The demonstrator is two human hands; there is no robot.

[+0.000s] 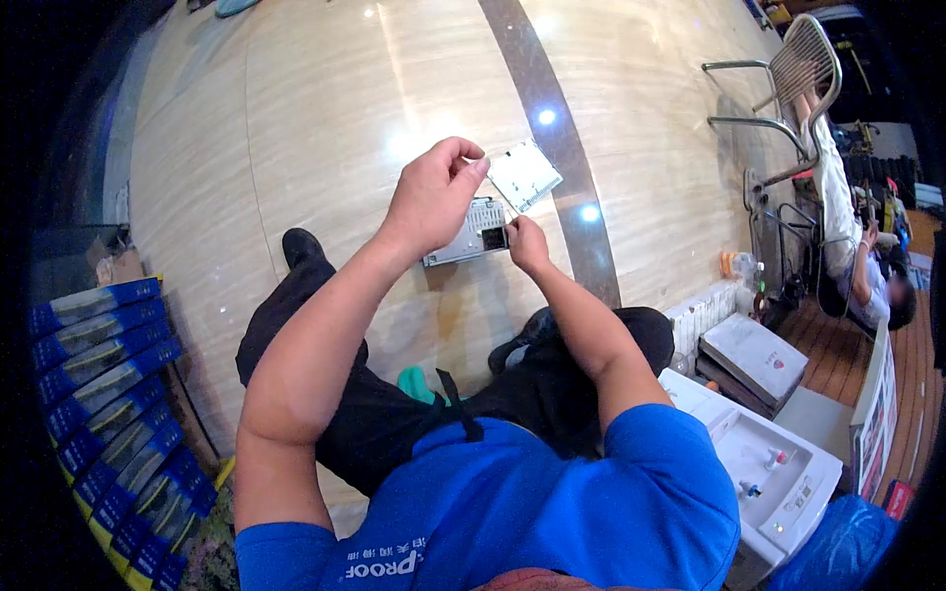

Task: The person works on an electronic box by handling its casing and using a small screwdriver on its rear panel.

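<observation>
A silver metal device (461,244) with a slotted casing and a dark opening is held above the tiled floor. A flat, whitish square plate (524,175) is tilted above its right end. My left hand (434,195) is closed, thumb and index finger pinched near the plate's left edge; what is between the fingertips is too small to make out. My right hand (527,243) is closed at the device's right end, by the dark opening, with its fingertips at the plate's lower corner.
Blue boxes (108,374) are stacked at the left. At the right are a metal chair (806,74), a seated person (867,281), bottles (741,266), a flat carton (754,360) and a white dispenser (788,483). A green object (415,384) lies between my legs.
</observation>
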